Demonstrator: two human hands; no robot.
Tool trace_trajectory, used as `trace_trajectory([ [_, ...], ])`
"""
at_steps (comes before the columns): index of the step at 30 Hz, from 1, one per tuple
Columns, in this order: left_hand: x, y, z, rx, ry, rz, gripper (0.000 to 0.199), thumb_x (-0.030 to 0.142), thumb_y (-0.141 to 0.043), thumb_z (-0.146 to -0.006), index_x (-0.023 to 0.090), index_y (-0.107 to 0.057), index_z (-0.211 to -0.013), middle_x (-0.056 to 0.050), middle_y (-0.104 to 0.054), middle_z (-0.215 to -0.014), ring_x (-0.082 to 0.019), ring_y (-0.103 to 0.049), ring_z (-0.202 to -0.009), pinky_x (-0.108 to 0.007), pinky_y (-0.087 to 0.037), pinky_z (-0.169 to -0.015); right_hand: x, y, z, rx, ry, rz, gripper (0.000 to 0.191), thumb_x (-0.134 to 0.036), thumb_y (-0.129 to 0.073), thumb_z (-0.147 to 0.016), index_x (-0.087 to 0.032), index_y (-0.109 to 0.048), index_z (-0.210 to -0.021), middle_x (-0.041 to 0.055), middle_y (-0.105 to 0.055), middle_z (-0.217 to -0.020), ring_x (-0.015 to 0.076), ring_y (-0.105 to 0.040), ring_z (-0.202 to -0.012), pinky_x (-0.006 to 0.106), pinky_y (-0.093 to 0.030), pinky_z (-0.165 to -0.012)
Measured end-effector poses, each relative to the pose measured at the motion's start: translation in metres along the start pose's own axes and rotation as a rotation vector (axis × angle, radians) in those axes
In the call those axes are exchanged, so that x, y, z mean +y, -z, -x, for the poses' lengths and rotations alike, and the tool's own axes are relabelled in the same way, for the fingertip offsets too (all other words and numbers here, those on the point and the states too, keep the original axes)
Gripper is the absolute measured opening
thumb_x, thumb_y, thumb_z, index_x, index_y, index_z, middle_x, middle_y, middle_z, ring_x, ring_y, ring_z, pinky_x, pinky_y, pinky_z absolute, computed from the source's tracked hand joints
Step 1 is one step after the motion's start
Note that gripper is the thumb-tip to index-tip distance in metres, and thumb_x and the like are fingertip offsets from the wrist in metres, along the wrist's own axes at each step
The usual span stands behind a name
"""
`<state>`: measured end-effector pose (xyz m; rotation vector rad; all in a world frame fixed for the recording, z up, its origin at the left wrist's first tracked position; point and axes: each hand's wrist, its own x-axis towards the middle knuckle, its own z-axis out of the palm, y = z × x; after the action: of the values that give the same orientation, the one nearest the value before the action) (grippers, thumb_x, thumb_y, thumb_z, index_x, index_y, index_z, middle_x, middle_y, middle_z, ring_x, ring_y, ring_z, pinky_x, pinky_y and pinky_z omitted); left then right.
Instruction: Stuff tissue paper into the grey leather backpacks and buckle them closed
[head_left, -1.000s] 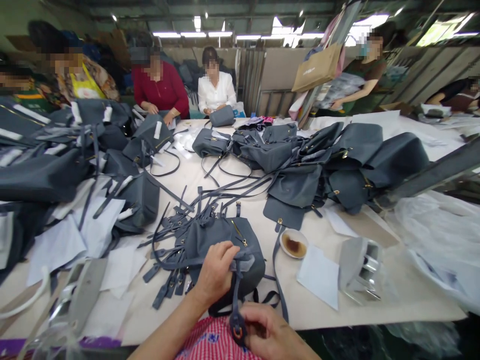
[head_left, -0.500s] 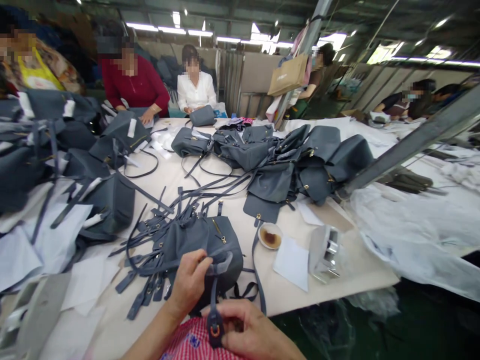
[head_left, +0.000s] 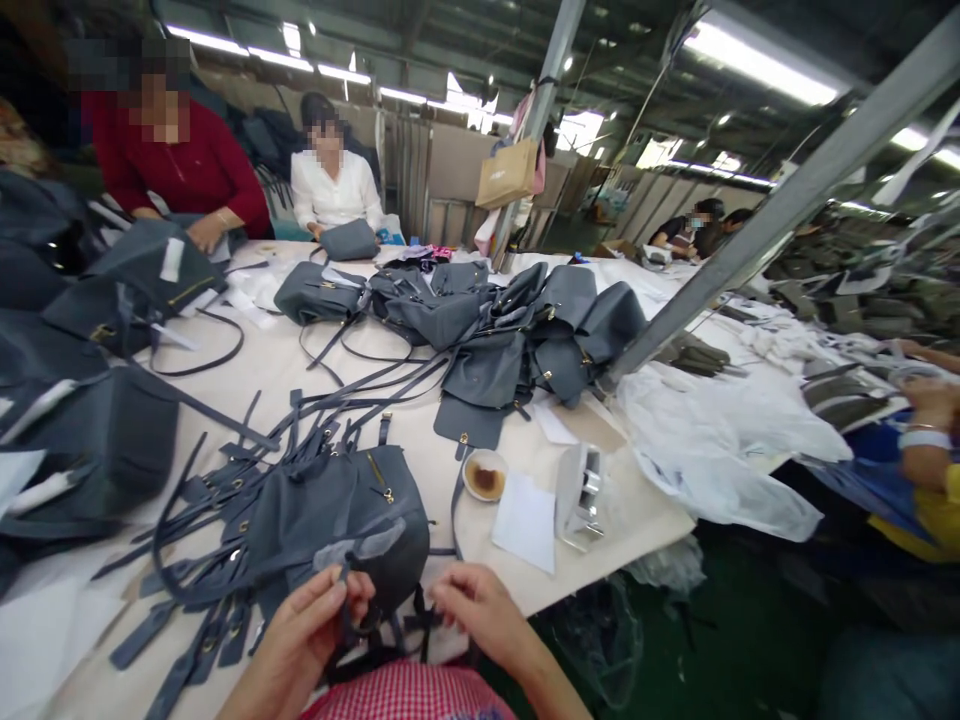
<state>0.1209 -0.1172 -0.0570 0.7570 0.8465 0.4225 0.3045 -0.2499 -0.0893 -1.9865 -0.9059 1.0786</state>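
Observation:
A dark blue-grey bag (head_left: 322, 500) with a gold zip lies on the table in front of me, and many narrow straps (head_left: 217, 560) fan out on its left. Near the bag's lower edge my left hand (head_left: 322, 605) pinches a dark strap, close to a piece of translucent wrapping (head_left: 364, 545). My right hand (head_left: 469, 605) is raised to the right of the bag, fingers curled together; whatever its fingertips may hold is too small to make out.
More bags (head_left: 480, 330) are heaped across the table's middle and left. Right of my bag are a small dish (head_left: 484, 475) of brown liquid, white paper (head_left: 525, 520), a metal dispenser (head_left: 583, 495) and plastic sheeting (head_left: 720, 440). A slanted metal post (head_left: 750, 250) rises behind. People sit opposite; another person's arm shows at right.
The view has turned to the right. My right hand has let go of the strap end with the ring and moved away from my left hand, which has moved lower along the bag.

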Motion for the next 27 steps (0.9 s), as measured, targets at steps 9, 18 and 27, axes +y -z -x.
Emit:
trace_trajectory([
  [9,-0.015,0.006,0.004,0.143,0.096,0.039,0.036,0.043,-0.087,-0.054,0.015,-0.070,-0.069,-0.002,-0.066,-0.069,-0.012,-0.056,-0.061,-0.020,-0.045,-0.056,0.117,0.059,-0.087,0.695,-0.146,0.445,0.044,-0.031,-0.040,-0.089,-0.006,-0.060,-0.120,0.0247,-0.061,-0.118,0.0346,-0.055,-0.115,0.046,-0.043,-0.093],
  [18,-0.032,-0.004,-0.010,0.182,-0.055,-0.243,0.043,0.052,-0.084,-0.053,0.017,-0.072,-0.075,-0.005,-0.070,-0.074,-0.019,-0.061,-0.069,-0.026,-0.047,-0.061,0.132,0.066,-0.095,0.750,-0.063,0.765,0.042,-0.021,-0.037,-0.091,-0.010,-0.055,-0.128,0.0247,-0.054,-0.127,0.0355,-0.052,-0.112,0.047,-0.041,-0.087],
  [27,-0.029,-0.018,-0.023,0.221,-0.085,-0.247,0.043,0.048,-0.082,-0.053,0.017,-0.076,-0.083,-0.011,-0.075,-0.095,-0.036,-0.061,-0.109,-0.049,-0.037,-0.106,0.074,0.052,-0.146,0.543,0.149,0.898,0.012,-0.024,-0.063,-0.083,-0.016,-0.073,-0.086,0.0130,-0.063,-0.098,0.0282,-0.052,-0.097,0.039,-0.037,-0.080],
])
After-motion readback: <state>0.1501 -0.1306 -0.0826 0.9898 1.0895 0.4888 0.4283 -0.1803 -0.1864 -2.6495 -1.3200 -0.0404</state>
